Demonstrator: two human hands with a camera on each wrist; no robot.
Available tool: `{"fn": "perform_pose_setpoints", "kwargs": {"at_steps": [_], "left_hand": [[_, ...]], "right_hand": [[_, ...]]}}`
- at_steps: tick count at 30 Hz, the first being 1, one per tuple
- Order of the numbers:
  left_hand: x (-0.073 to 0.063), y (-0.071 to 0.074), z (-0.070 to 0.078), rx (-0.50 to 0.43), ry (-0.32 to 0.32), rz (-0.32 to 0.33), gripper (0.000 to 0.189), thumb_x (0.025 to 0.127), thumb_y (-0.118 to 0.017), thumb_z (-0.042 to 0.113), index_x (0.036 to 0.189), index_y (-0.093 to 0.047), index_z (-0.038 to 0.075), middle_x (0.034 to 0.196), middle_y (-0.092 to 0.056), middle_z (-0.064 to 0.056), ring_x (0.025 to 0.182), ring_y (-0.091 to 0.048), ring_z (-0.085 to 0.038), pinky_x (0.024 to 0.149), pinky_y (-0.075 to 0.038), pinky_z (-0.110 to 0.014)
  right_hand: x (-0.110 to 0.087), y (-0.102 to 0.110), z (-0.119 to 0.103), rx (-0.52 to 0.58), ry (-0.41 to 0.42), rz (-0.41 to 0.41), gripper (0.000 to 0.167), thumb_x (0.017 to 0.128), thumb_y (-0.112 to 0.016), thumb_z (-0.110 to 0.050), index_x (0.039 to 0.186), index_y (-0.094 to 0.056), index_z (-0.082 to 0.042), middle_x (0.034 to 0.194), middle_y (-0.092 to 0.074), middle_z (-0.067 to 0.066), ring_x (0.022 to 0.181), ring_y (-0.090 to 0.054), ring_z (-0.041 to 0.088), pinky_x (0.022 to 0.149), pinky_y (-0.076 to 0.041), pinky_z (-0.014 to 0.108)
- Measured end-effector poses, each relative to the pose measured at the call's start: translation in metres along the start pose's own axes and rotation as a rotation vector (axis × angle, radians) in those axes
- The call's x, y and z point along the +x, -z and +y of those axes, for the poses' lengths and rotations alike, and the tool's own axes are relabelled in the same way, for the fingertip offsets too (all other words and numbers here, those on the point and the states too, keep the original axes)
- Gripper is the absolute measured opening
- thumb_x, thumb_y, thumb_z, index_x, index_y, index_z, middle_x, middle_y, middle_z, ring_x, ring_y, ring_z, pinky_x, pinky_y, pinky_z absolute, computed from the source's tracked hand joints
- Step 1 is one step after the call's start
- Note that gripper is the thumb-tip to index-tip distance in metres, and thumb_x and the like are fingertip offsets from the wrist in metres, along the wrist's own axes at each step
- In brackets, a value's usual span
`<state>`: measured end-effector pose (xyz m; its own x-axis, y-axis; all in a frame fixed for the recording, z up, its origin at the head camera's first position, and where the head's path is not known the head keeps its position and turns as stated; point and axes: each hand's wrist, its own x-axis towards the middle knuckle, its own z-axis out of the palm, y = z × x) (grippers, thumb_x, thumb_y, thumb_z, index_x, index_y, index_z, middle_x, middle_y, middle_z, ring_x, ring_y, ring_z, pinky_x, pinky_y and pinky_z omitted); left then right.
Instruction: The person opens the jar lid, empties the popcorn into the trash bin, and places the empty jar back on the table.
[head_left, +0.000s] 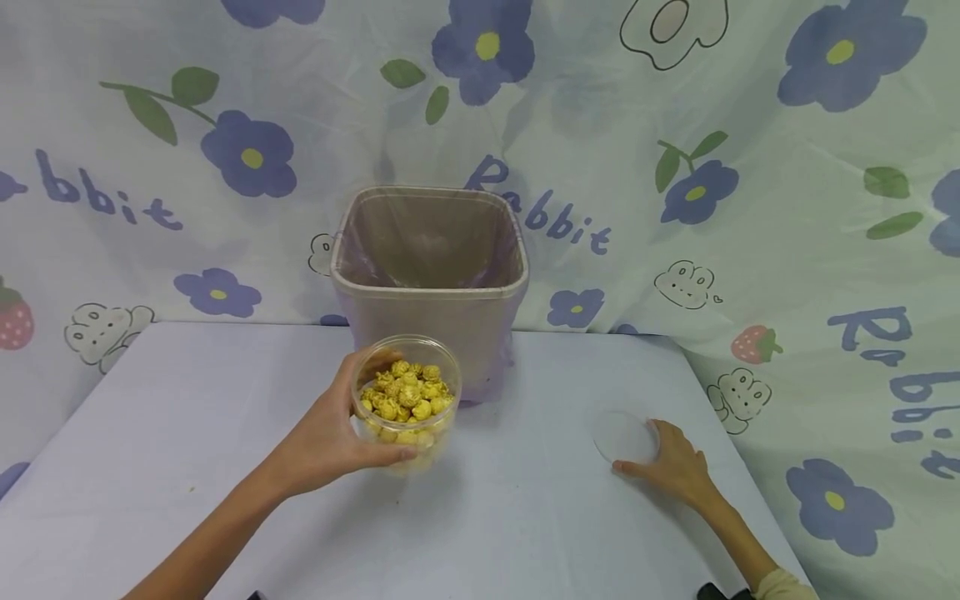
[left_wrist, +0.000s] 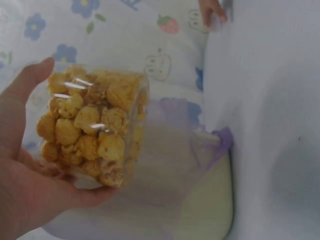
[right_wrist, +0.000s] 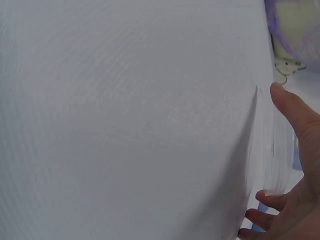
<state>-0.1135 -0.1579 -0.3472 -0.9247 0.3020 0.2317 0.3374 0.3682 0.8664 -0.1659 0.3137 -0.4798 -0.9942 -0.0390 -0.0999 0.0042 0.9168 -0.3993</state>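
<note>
A clear plastic jar (head_left: 408,446) filled with yellow popcorn (head_left: 408,392) is held up by my left hand (head_left: 330,429), thumb on the near side and fingers round the far side. Its top is uncovered. The left wrist view shows the popcorn pieces (left_wrist: 87,127) through the jar's side. To the right, my right hand (head_left: 675,462) grips a round clear lid (head_left: 626,436) by its edge, low by the white tabletop. The right wrist view shows the lid (right_wrist: 275,155) between thumb and fingers.
A beige bin (head_left: 431,292) with a purple bag inside stands at the back, just behind the jar. The white tabletop (head_left: 525,517) has a few crumbs. A flower-patterned curtain (head_left: 570,125) hangs behind the table and along its right side.
</note>
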Motion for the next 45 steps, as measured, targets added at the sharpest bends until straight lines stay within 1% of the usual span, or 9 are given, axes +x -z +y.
{"fn": "perform_pose_setpoints", "kwargs": {"at_steps": [7,12,18,24,27,31,34,39,45], "left_hand": [[-0.001,0.004,0.000,0.005,-0.003,0.007,0.105,0.071,-0.092,0.020,0.151,-0.025,0.010,0.147,-0.041,-0.008,0.133,-0.040,-0.029,0.101,-0.037,-0.059],[-0.001,0.008,0.001,0.005,0.002,0.012,0.106,0.072,-0.092,0.018,0.152,-0.024,0.009,0.147,-0.041,-0.007,0.134,-0.039,-0.028,0.103,-0.037,-0.059],[-0.001,0.013,0.002,0.014,-0.003,0.017,0.107,0.072,-0.091,0.017,0.153,-0.022,0.012,0.149,-0.040,-0.006,0.135,-0.038,-0.027,0.103,-0.037,-0.057],[-0.001,0.018,0.005,0.009,0.001,0.022,0.106,0.072,-0.091,0.015,0.153,-0.022,0.011,0.150,-0.038,-0.009,0.136,-0.036,-0.031,0.105,-0.034,-0.062],[-0.002,0.021,0.006,0.020,0.002,0.026,0.104,0.073,-0.091,0.015,0.152,-0.023,0.010,0.150,-0.037,-0.010,0.136,-0.036,-0.030,0.106,-0.035,-0.058],[-0.002,0.025,0.007,0.038,-0.005,0.042,0.102,0.073,-0.091,0.014,0.151,-0.025,0.011,0.149,-0.039,-0.007,0.134,-0.037,-0.025,0.105,-0.038,-0.029],[-0.002,0.028,0.008,0.038,-0.010,0.049,0.102,0.073,-0.091,0.013,0.151,-0.026,0.012,0.148,-0.039,-0.006,0.133,-0.038,-0.023,0.098,-0.036,-0.015],[-0.003,0.031,0.011,0.039,-0.008,0.049,0.103,0.073,-0.091,0.013,0.152,-0.025,0.013,0.148,-0.039,-0.006,0.132,-0.039,-0.023,0.097,-0.037,-0.014],[-0.005,0.036,0.012,0.049,-0.017,0.052,0.106,0.072,-0.091,0.013,0.153,-0.023,0.014,0.148,-0.039,-0.007,0.133,-0.038,-0.025,0.097,-0.035,-0.012]], "right_hand": [[-0.003,-0.003,0.004,-0.054,0.043,0.039,0.112,0.071,-0.079,-0.064,0.139,-0.039,0.015,0.141,-0.040,0.038,0.125,-0.041,0.057,0.093,-0.028,0.079],[-0.002,-0.006,0.006,-0.056,0.049,0.057,0.114,0.069,-0.080,-0.065,0.139,-0.039,0.015,0.140,-0.041,0.038,0.126,-0.040,0.057,0.093,-0.027,0.080],[-0.001,-0.008,0.006,-0.052,0.035,0.050,0.112,0.068,-0.082,-0.063,0.138,-0.040,0.014,0.141,-0.041,0.037,0.126,-0.040,0.057,0.094,-0.026,0.080],[-0.002,-0.001,0.002,-0.060,0.076,0.043,0.112,0.069,-0.082,-0.061,0.139,-0.039,0.015,0.140,-0.040,0.039,0.125,-0.041,0.058,0.094,-0.031,0.078],[0.000,0.009,-0.003,-0.001,0.115,0.044,0.105,0.077,-0.079,-0.056,0.141,-0.036,0.015,0.142,-0.036,0.039,0.128,-0.037,0.058,0.097,-0.032,0.074],[0.005,0.030,-0.018,0.083,0.209,0.069,0.085,0.091,-0.071,-0.043,0.144,-0.034,0.013,0.148,-0.028,0.039,0.134,-0.028,0.057,0.104,-0.027,0.071],[0.011,0.047,-0.032,0.080,0.322,0.133,0.073,0.095,-0.068,-0.033,0.144,-0.037,0.011,0.150,-0.029,0.037,0.136,-0.027,0.056,0.106,-0.025,0.070],[0.020,0.075,-0.059,0.014,0.480,0.259,0.066,0.096,-0.067,-0.026,0.147,-0.040,0.007,0.150,-0.036,0.032,0.137,-0.027,0.056,0.108,-0.022,0.068],[0.023,0.106,-0.094,-0.015,0.504,0.278,0.067,0.100,-0.060,-0.034,0.152,-0.036,0.001,0.156,-0.031,0.025,0.143,-0.019,0.052,0.107,-0.012,0.075]]}}
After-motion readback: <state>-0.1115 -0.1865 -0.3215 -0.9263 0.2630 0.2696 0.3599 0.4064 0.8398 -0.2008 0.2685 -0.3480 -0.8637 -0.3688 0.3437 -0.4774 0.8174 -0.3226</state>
